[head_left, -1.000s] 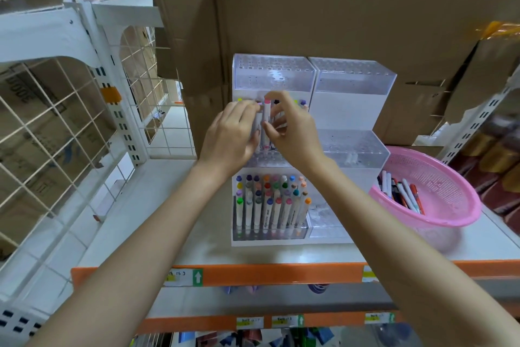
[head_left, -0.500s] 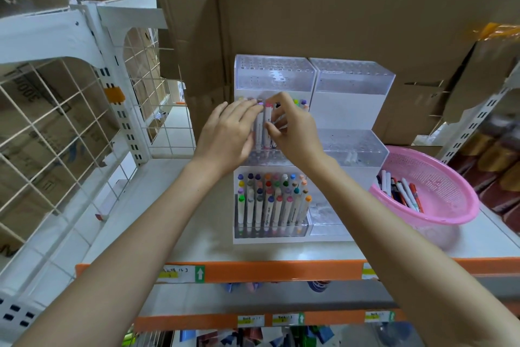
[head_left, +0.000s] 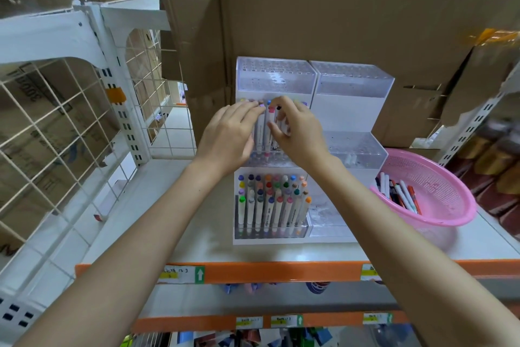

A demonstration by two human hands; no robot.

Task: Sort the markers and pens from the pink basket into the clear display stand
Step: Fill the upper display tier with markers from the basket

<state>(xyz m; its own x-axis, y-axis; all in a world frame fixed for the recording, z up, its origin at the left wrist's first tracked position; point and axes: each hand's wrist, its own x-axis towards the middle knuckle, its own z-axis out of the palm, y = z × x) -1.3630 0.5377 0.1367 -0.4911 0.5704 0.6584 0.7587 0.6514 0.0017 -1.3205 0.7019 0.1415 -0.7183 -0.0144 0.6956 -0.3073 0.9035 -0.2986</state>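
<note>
The clear display stand [head_left: 351, 79] rises in three tiers on the shelf. Its lowest left tier is packed with upright colour-capped markers [head_left: 270, 200]. Both hands work at the middle left tier. My right hand [head_left: 298, 133] pinches a white marker with a pink-red cap [head_left: 270, 121], upright with its tip down at the tier's holes. My left hand [head_left: 230, 133] lies with straight fingers against the neighbouring markers there, fingertips by a lilac cap. The pink basket [head_left: 439, 192] stands to the right with several pens and markers [head_left: 399, 192] lying in it.
Large cardboard boxes [head_left: 337, 23] stand close behind the stand. A white wire-grid rack [head_left: 70, 121] closes off the left side. The shelf's orange front edge [head_left: 253, 270] carries price labels. The stand's right-hand tiers hold almost nothing.
The pink-capped marker has sunk lower into the middle tier under my right hand. My left hand's fingers stayed against the neighbouring markers. The view shifted slightly.
</note>
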